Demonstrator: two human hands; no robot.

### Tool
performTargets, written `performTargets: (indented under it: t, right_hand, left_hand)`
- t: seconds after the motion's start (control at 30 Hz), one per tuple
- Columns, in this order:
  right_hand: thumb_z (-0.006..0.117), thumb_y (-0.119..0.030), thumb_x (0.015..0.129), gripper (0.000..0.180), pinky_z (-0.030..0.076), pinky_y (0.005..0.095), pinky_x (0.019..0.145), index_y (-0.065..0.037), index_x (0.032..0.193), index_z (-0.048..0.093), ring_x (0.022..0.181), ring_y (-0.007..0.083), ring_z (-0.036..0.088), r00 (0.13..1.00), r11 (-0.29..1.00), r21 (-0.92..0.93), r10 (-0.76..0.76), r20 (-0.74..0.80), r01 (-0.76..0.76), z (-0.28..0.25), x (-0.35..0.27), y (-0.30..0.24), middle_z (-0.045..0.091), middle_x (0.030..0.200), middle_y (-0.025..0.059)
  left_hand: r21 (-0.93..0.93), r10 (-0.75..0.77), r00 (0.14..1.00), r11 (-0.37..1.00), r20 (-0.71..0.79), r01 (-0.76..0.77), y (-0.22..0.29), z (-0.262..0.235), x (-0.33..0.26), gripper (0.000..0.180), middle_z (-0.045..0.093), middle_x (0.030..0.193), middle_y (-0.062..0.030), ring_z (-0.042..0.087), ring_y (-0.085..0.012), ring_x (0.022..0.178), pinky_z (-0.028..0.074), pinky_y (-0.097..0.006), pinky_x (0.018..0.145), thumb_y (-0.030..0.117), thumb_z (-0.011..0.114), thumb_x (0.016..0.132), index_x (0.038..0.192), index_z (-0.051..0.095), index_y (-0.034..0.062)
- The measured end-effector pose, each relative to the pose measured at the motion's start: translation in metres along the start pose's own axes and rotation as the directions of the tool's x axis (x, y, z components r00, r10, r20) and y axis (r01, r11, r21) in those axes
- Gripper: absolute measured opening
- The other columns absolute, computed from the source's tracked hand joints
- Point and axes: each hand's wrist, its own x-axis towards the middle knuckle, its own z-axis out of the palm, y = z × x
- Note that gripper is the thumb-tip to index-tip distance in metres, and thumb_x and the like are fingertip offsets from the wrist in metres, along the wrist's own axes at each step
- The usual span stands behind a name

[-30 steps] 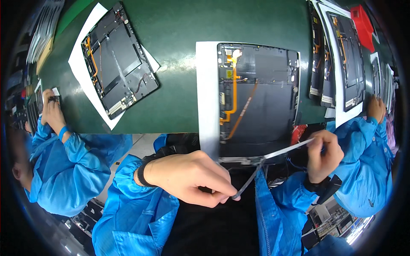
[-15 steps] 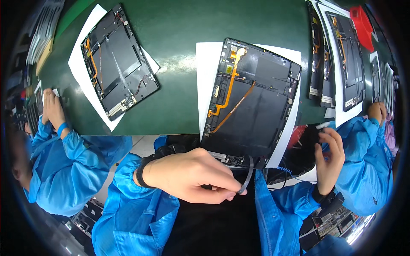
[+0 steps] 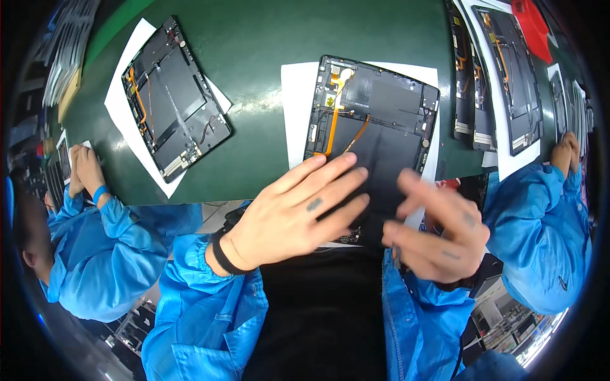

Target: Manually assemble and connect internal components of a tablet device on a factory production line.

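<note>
An opened black tablet housing [image 3: 381, 143] with orange flat cables lies on a white sheet of paper [image 3: 298, 105] at the table's front edge. My left hand [image 3: 305, 203] is open, its fingers spread flat over the housing's lower left part, covering the end of the thin brown cable. My right hand [image 3: 445, 232] is over the lower right corner, its fingers partly bent and smeared by motion. Whether it holds anything is unclear. Both hands hide much of the circuit strip along the near edge.
To the left, another tablet housing [image 3: 178, 101] rests on white paper. Several more housings [image 3: 508, 82] lie at the right with paper between them, beside a red object [image 3: 530, 28]. Co-workers in blue sleeves [image 3: 114, 247] sit on both sides of me.
My left hand has let go of the thin grey strip it pinched and opened onto the housing. My right hand has moved left to the housing's corner. The view has shifted slightly.
</note>
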Motion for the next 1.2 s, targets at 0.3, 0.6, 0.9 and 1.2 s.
performTargets:
  t: [0.3, 0.6, 0.9, 1.2]
  right_hand:
    - [0.088, -0.002, 0.067, 0.025, 0.049, 0.0319, 0.072, -0.012, 0.089, 0.082, 0.102, 0.0251, 0.068, 0.982, 0.974, -0.155, 0.15, -0.114, -0.167, 0.005, 0.02, 0.049, 0.071, 0.128, 0.0135]
    - [0.087, -0.006, 0.071, 0.014, 0.046, 0.0492, 0.108, -0.006, 0.084, 0.081, 0.13, 0.04, 0.061, 0.986, 0.962, -0.219, 0.149, -0.082, -0.163, 0.017, 0.024, 0.08, 0.067, 0.136, 0.0151]
    - [0.087, -0.011, 0.071, 0.015, 0.044, 0.0464, 0.108, -0.008, 0.085, 0.082, 0.128, 0.0358, 0.061, 0.987, 0.942, -0.297, 0.136, -0.08, -0.154, 0.023, 0.024, 0.081, 0.065, 0.136, 0.013]
    - [0.087, -0.012, 0.07, 0.016, 0.042, 0.045, 0.107, -0.008, 0.086, 0.083, 0.129, 0.0349, 0.06, 0.981, 0.937, -0.294, 0.172, -0.09, -0.191, 0.024, 0.022, 0.08, 0.064, 0.128, 0.0132]
  left_hand:
    - [-0.053, -0.03, 0.994, 0.998, 0.107, 0.036, -0.008, 0.007, -0.004, 0.053, 0.057, 0.151, -0.0102, 0.049, -0.0334, 0.146, 0.045, -0.049, 0.117, 0.042, 0.082, 0.082, 0.127, 0.072, 0.0154]
    - [0.011, 0.029, 0.996, 0.999, 0.089, -0.03, -0.008, 0.008, -0.004, 0.031, 0.058, 0.15, -0.0147, 0.052, -0.0369, 0.143, 0.046, -0.048, 0.114, 0.03, 0.077, 0.085, 0.116, 0.078, 0.0351]
    - [0.053, 0.014, 0.987, 0.998, 0.162, -0.023, -0.005, 0.004, -0.003, 0.041, 0.057, 0.151, -0.0159, 0.052, -0.0374, 0.142, 0.045, -0.048, 0.115, 0.032, 0.076, 0.084, 0.122, 0.078, 0.0444]
    - [0.053, 0.008, 0.985, 0.998, 0.17, -0.017, -0.004, 0.006, -0.004, 0.042, 0.056, 0.153, -0.0153, 0.051, -0.0372, 0.144, 0.044, -0.048, 0.116, 0.042, 0.078, 0.083, 0.124, 0.077, 0.0442]
